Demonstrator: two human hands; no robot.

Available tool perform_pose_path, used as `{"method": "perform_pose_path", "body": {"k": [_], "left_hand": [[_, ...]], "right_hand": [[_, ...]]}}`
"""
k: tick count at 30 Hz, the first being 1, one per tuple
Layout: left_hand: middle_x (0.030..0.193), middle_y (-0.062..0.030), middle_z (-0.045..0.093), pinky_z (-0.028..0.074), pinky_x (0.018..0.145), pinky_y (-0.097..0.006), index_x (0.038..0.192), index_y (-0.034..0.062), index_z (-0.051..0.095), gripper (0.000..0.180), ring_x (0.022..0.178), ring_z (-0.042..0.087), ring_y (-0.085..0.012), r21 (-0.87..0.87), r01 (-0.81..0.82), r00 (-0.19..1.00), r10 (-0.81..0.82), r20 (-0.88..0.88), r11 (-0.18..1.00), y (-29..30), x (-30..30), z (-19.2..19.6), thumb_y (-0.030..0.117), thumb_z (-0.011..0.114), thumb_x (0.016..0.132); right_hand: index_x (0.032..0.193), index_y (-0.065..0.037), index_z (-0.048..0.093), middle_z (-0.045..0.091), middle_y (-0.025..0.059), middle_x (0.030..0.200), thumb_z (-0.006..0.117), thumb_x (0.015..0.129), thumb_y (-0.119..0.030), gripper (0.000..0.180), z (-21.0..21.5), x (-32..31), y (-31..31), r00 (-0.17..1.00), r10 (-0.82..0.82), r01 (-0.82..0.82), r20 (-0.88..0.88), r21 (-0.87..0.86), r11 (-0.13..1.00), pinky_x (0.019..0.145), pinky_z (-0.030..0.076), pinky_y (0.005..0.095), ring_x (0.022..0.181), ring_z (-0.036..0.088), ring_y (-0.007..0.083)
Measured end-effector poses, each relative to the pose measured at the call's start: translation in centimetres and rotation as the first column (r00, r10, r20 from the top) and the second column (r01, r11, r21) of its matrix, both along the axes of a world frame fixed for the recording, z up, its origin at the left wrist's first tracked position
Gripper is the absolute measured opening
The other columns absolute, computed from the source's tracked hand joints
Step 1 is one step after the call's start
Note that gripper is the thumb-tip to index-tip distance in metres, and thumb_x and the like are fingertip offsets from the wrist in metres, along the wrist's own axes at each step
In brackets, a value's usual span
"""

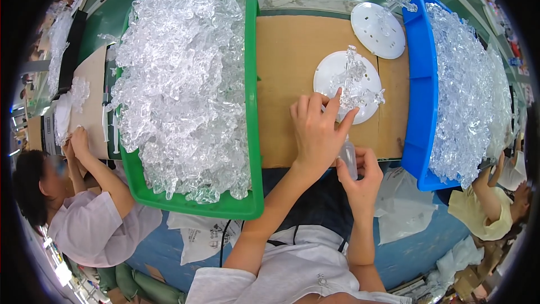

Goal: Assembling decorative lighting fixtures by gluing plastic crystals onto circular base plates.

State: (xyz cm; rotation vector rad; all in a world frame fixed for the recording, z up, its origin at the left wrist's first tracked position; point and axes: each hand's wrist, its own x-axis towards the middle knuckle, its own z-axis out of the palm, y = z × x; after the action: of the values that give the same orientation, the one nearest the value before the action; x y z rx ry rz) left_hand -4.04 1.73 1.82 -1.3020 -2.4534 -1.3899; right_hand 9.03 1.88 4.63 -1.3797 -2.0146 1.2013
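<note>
Over the near edge of a round white disc (323, 73) is my left hand (316, 132), its index finger and thumb apart beside clear plastic pieces (354, 76) on the disc. Whether the fingertips touch a piece is hard to see. Below and to the right, at the table's front edge, my right hand (361, 183) grips a clear plastic tube-shaped piece (349, 159) between thumb and fingers. The tube stands nearly upright, its upper end close under my left thumb.
A green bin (254, 107) heaped with clear plastic parts stands on the left. On the right is a blue bin (422, 90), also piled full. A second white disc (365, 22) lies farther back on the cardboard (287, 62). Co-workers (93, 219) sit at both sides.
</note>
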Motion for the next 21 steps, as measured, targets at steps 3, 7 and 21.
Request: {"method": "perform_pose_path", "body": {"k": [3,7,21], "left_hand": [[0.081,-0.0038,0.052,0.034,0.071,-0.037,0.101,0.0053,0.067,0.035,0.080,0.047,-0.0213,0.016,-0.001,1.000,0.001,-0.003,1.000,0.01,-0.19,-0.01,0.027,0.074,0.075],[0.081,-0.0037,0.051,0.034,0.070,-0.037,0.101,0.0054,0.067,0.035,0.080,0.047,-0.0212,0.016,0.007,1.000,-0.007,0.009,1.000,0.11,-0.10,0.29,0.027,0.074,0.075],[0.081,-0.0052,0.053,0.034,0.070,-0.036,0.090,0.0022,0.066,0.032,0.078,0.048,-0.0224,0.028,-0.003,1.000,0.002,0.019,1.000,0.12,-0.23,0.39,0.026,0.077,0.071]], "right_hand": [[0.094,0.002,0.059,0.061,0.0052,0.079,0.070,0.076,-0.006,0.023,-0.13,-0.03,-0.07,1.000,0.003,-0.003,-0.009,-0.007,1.000,0.059,0.045,0.0220,0.065,0.055,0.0090],[0.092,-0.001,0.060,0.060,0.0077,0.079,0.072,0.070,-0.009,0.026,-0.50,-0.03,-0.10,0.999,-0.029,0.028,-0.018,-0.034,0.999,0.059,0.047,0.0257,0.062,0.056,0.0147],[0.093,0.000,0.061,0.061,0.0073,0.079,0.073,0.071,-0.009,0.027,-0.35,-0.04,-0.18,0.998,-0.050,0.048,-0.032,-0.072,0.996,0.060,0.047,0.0254,0.064,0.057,0.0137]]}}
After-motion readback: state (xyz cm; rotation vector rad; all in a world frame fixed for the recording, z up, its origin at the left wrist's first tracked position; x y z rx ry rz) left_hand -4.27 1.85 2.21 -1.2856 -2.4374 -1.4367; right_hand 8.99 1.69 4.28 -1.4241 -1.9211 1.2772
